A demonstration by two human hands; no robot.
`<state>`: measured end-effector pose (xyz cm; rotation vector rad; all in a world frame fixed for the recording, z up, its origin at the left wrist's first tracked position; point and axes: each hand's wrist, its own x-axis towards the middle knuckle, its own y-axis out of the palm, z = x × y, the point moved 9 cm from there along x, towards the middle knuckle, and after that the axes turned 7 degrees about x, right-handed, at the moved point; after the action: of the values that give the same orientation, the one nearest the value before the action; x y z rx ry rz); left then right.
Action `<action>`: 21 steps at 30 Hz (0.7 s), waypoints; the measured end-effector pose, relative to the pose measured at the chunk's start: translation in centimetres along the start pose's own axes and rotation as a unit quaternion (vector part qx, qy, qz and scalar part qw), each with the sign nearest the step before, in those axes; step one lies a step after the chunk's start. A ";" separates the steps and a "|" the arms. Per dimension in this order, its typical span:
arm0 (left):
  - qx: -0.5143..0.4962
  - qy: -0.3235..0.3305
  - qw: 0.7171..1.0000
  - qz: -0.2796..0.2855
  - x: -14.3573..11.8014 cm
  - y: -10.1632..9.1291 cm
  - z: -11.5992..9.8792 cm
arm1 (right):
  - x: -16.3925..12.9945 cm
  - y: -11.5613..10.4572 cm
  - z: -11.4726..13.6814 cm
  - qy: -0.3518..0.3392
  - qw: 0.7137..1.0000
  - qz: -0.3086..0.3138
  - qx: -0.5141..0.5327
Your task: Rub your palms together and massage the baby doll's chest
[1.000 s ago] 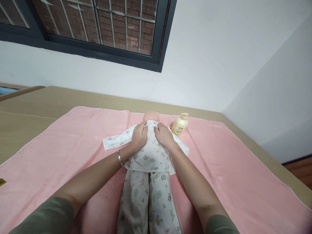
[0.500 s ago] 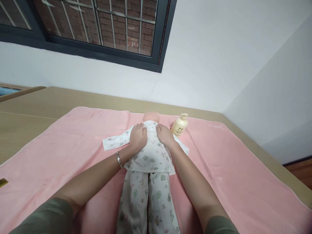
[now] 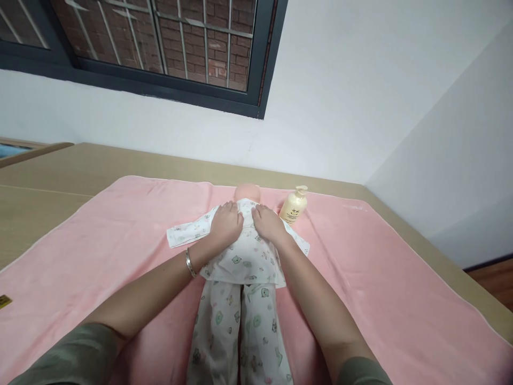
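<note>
My left hand and right hand lie flat, fingers spread and holding nothing, pressed side by side on the upper chest of the doll, which lies on its back in a printed white outfit on the pink towel covering the table. On my left wrist sits a bangle; I judge it could snag the loose shirt hem. Further right, the pump bottle stands just beside the doll's shoulder, and I think a sideways sweep of my right hand would tip it. Its label print is too small to read.
</note>
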<state>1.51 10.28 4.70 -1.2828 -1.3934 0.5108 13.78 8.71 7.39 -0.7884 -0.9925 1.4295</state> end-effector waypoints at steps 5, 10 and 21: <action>0.034 0.021 0.999 0.005 -0.8 -0.7 -1.4 | 0.8 0.4 -1.4 0.004 0.999 0.023 0.043; -0.054 -0.003 0.994 0.094 1.4 -0.4 0.7 | -0.6 0.7 0.5 0.003 1.000 0.006 -0.020; 0.035 0.070 0.996 0.031 -0.8 -2.1 -2.9 | 0.4 0.0 -1.1 0.018 0.999 0.009 0.035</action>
<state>3.07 7.96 6.99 -1.2841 -1.2135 0.4977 14.69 9.25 6.99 -0.7709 -0.9047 1.4540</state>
